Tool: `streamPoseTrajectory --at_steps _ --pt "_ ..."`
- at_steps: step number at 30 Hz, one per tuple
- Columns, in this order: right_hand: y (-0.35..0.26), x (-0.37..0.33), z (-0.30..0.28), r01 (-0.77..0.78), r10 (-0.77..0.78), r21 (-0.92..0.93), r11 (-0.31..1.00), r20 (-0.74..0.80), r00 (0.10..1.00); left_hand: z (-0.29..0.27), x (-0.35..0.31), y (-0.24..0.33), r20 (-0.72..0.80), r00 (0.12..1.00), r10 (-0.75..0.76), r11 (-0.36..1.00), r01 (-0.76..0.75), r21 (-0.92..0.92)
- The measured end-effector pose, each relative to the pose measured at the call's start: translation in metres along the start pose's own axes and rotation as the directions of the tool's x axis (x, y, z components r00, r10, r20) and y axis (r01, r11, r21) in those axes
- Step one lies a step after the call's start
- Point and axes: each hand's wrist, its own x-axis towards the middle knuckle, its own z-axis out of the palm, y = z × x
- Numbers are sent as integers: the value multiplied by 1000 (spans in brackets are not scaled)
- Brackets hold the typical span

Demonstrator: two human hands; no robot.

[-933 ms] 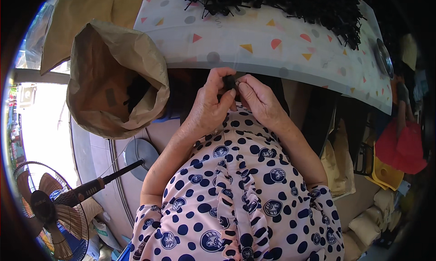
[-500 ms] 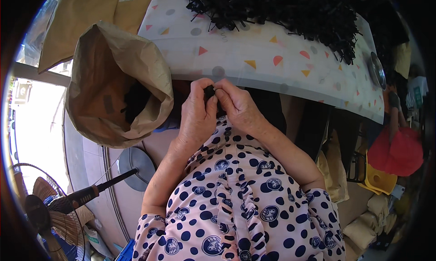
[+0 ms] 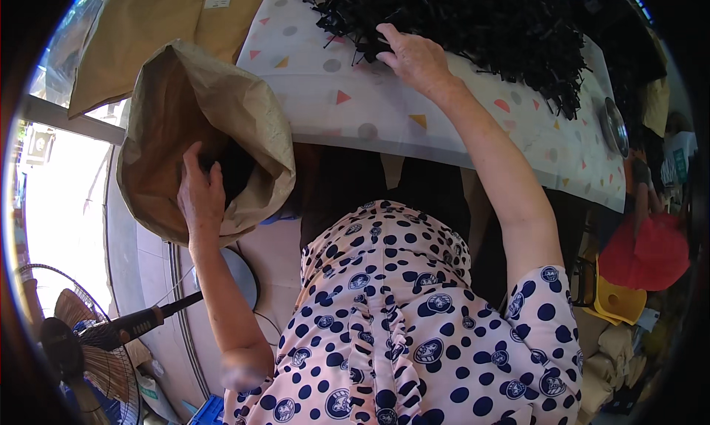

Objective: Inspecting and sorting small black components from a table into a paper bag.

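My left hand [image 3: 201, 196] is inside the mouth of a big brown paper bag [image 3: 255, 103], its thumb and forefinger apart. Dark pieces [image 3: 238, 170] lie in the bag just beyond the fingers; I see nothing held. Across the table, my right hand [image 3: 418, 59] reaches to the near left edge of a heap of small black stick-like parts [image 3: 458, 18]. Its thumb and forefinger are spread, with a gap between them at the heap's edge. The other fingers of that hand are partly hidden.
The table [image 3: 399, 133] has a pale patterned cover. A round metal dish [image 3: 615, 126] stands at its right edge. On the left is a fan [image 3: 96, 344]; flat brown paper [image 3: 170, 26] lies behind the bag. A red item [image 3: 643, 251] sits over a yellow one [image 3: 617, 296] at right.
My hands were together in front of me, pinching a small dark piece. They have parted: the left went left into the bag, the right went forward to the black heap.
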Motion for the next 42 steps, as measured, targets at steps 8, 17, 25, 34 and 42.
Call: streamPoseTrajectory --at_steps 8,17,25,34,42 --pt "44 7 -2 6 51 484 875 -104 993 19 -1 71 33 992 123 917 -101 -386" --pt "5 -75 -35 -504 73 839 205 501 862 80 11 181 242 829 504 736 -266 -623" --pt "-24 -118 -31 -546 91 836 62 540 837 78 -6 182 430 740 517 647 -8 -763" --pt "-39 -140 -25 -569 64 817 -94 575 815 76 -26 176 540 734 411 646 183 -741" --pt "-54 -152 -19 -323 90 921 216 311 946 80 -31 161 570 758 316 445 412 -795"
